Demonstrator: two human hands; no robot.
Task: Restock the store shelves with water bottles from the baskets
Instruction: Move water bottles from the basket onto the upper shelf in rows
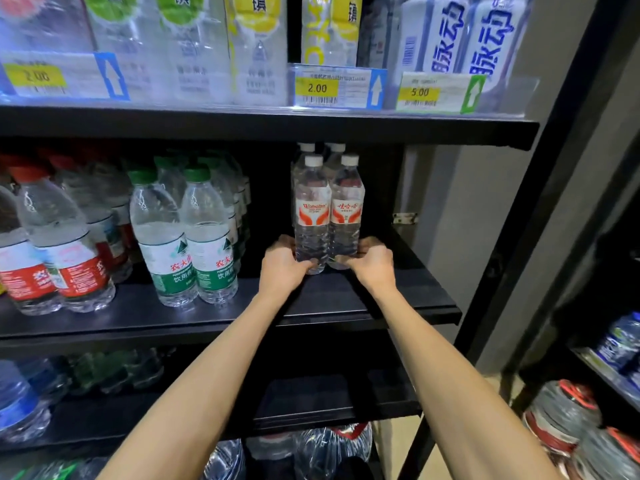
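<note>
place: shop | evidence: price tags on shelf edge; stocked bottled drinks

My left hand grips the left bottle, right hand the right bottle, both upright and touching on the shelf.

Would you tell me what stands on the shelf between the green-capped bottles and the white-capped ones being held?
Nothing stands there: the head view shows bare black shelf, with only the left hand at the white-capped bottles.
</note>
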